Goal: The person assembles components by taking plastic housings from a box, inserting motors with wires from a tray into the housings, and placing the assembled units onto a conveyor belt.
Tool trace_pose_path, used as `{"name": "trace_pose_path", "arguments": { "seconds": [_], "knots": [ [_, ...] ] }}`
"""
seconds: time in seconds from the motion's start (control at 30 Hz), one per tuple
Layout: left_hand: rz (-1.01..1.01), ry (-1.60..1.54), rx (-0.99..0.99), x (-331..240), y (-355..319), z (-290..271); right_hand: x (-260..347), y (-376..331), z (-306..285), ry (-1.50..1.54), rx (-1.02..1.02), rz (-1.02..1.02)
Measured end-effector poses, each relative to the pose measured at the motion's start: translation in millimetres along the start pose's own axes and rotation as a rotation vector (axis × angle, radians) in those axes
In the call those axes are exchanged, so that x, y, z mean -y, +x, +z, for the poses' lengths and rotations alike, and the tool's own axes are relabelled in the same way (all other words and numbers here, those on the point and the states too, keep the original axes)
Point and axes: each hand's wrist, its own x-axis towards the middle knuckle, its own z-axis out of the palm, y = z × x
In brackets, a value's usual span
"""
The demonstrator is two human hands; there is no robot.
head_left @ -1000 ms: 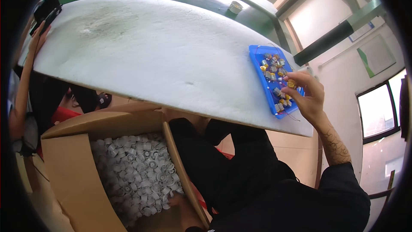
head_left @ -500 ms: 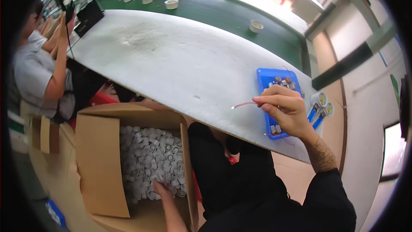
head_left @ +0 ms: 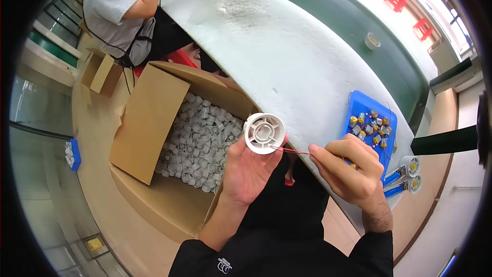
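My left hand (head_left: 247,174) holds up a round white plastic housing (head_left: 264,132), its spoked open side facing me. Thin red wires (head_left: 294,151) are pinched in my right hand (head_left: 353,166), and their far end meets the housing's lower right rim. Whether that end has gone through an opening, I cannot tell. Whatever else lies in the right palm is hidden by the fingers. Beyond that hand, a blue tray (head_left: 354,103) on the table carries several small wired motors (head_left: 378,129). Many loose white housings (head_left: 197,146) fill the open cardboard box to the left.
The cardboard box (head_left: 148,123) stands against the front edge of the white table (head_left: 287,61). Two blue-handled devices with round white heads (head_left: 411,166) lie right of the tray. A green belt (head_left: 338,13) carries white cups (head_left: 372,41). Another person (head_left: 118,10) sits far left.
My left hand has come up from the box with a white housing. My right hand has brought the wires to it. The view has swung, shifting the scene.
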Motion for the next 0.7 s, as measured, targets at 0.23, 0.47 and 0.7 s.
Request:
{"name": "trace_pose_path", "arguments": {
  "seconds": [0.23, 0.47, 0.7],
  "knots": [
    [-0.027, 0.160, 0.054, 17, 4, 7, -2, -11, -9, -0.059, -0.005, 0.066],
    [-0.019, 0.275, 0.068, 24, -1, 4, -5, -8, -2, -0.043, 0.099, 0.084],
    [0.017, 0.362, 0.093, 34, 9, -6, -15, -10, 13, 0.232, 0.146, 0.291]
  ]
}}
